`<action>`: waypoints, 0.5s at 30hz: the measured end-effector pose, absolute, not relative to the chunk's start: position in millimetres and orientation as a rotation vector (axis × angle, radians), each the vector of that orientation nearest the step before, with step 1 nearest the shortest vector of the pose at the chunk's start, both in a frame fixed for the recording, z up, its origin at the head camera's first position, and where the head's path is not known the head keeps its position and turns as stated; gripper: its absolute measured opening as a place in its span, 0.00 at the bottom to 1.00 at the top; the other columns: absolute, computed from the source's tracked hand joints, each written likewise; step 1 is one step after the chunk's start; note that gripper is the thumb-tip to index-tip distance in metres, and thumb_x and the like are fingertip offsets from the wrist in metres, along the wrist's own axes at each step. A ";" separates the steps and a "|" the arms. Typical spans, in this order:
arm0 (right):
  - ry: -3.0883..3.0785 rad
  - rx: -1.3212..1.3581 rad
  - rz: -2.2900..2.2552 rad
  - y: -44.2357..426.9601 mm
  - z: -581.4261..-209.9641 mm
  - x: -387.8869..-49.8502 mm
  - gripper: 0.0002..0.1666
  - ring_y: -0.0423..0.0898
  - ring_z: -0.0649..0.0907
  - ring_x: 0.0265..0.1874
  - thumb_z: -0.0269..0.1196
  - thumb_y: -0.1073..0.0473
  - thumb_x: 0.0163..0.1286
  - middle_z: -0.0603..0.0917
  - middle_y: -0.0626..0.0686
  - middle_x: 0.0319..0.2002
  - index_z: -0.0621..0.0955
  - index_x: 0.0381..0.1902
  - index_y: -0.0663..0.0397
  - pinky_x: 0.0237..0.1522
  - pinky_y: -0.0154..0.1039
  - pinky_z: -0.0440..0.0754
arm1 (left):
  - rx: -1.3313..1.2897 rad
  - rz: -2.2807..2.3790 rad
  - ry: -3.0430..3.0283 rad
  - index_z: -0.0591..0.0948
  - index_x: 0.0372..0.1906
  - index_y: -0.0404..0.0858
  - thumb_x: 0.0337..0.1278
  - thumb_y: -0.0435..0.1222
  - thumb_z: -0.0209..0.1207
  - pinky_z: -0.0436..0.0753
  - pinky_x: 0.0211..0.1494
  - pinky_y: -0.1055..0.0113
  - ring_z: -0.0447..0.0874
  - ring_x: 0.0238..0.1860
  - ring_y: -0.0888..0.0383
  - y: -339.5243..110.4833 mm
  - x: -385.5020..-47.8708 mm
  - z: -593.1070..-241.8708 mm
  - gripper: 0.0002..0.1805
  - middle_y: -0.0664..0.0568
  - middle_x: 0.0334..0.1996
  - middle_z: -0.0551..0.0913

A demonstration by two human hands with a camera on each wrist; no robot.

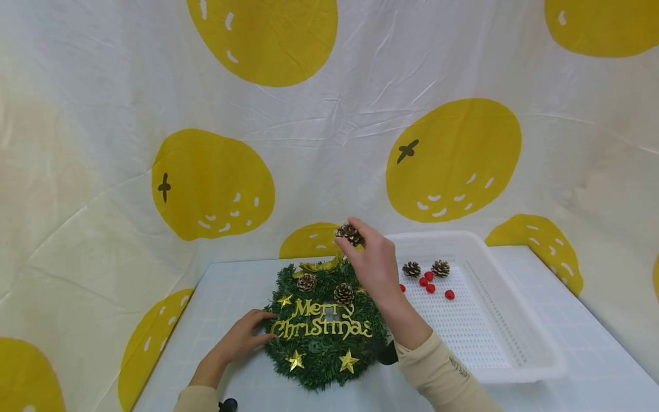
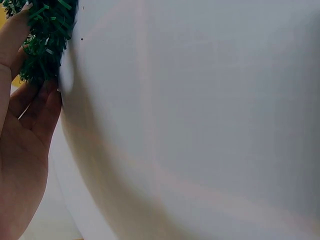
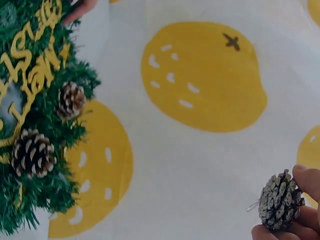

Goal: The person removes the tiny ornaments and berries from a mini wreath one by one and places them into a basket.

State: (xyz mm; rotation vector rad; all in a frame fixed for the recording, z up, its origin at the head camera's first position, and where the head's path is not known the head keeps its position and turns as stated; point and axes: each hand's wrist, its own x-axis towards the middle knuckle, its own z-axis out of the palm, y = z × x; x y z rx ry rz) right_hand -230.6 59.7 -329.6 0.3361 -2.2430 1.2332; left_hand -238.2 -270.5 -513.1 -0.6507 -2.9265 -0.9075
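Note:
My right hand (image 1: 378,266) pinches a pine cone (image 1: 349,234) between thumb and fingers, raised above the wreath's upper right; a thin wire loop sticks out of the cone (image 3: 281,201) in the right wrist view. The green wreath (image 1: 319,375) lies on the table with gold "Merry Christmas" lettering (image 1: 321,328), gold stars (image 1: 348,361), a gold ribbon (image 1: 320,266) and two pine cones (image 1: 343,293) near its top. At the wreath's left edge, my left hand (image 1: 246,336) holds the rim, its fingers around the green tinsel (image 2: 47,40) in the left wrist view.
A white plastic basket (image 1: 532,326) stands right of the wreath, holding two pine cones (image 1: 440,268) and several red berries (image 1: 450,294). Behind the table (image 1: 231,286) hangs a white cloth (image 1: 329,171) with yellow fruit shapes. A small black object (image 1: 228,405) shows beside the left sleeve.

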 end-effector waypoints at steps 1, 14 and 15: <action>-2.245 0.337 1.227 61.8 -329.0 -232.8 0.29 0.53 0.83 0.52 0.67 0.50 0.66 0.82 0.56 0.56 0.79 0.62 0.53 0.49 0.50 0.83 | -0.648 -0.903 -2.926 0.79 0.58 0.39 0.57 0.46 0.67 0.74 0.60 0.44 0.76 0.57 0.44 -270.7 -238.4 -513.6 0.26 0.47 0.53 0.78; -2.372 0.185 1.222 104.2 -339.4 -275.3 0.29 0.54 0.81 0.31 0.67 0.49 0.67 0.85 0.59 0.46 0.79 0.63 0.51 0.27 0.45 0.77 | -0.630 -0.931 -2.963 0.78 0.58 0.40 0.58 0.48 0.66 0.73 0.62 0.44 0.75 0.58 0.44 -269.4 -239.5 -510.7 0.26 0.48 0.54 0.77; -2.380 0.170 1.230 108.1 -340.8 -278.3 0.29 0.55 0.83 0.35 0.67 0.49 0.66 0.85 0.59 0.49 0.79 0.63 0.51 0.31 0.47 0.80 | -0.633 -0.929 -2.960 0.79 0.58 0.40 0.58 0.48 0.66 0.73 0.62 0.43 0.75 0.58 0.44 -269.2 -239.1 -510.2 0.26 0.48 0.54 0.78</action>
